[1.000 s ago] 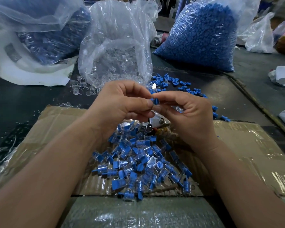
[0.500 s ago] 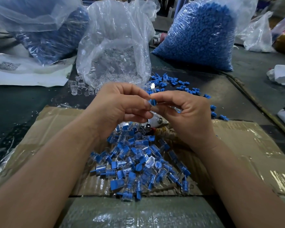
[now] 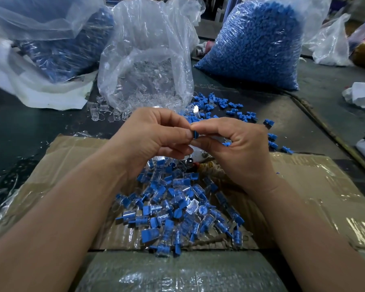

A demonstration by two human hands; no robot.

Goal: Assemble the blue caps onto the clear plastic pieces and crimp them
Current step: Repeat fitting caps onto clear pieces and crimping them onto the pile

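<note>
Your left hand (image 3: 154, 133) and right hand (image 3: 238, 148) meet at centre, both pinching the same blue cap (image 3: 195, 134) between thumb and forefinger. At 6 o'clock from them, a pile of assembled pieces (image 3: 177, 207) lies on the cardboard (image 3: 303, 186). The bag of clear pieces (image 3: 145, 81) stands at 12 o'clock, and the bag of blue caps (image 3: 255, 45) at 1 o'clock.
</note>
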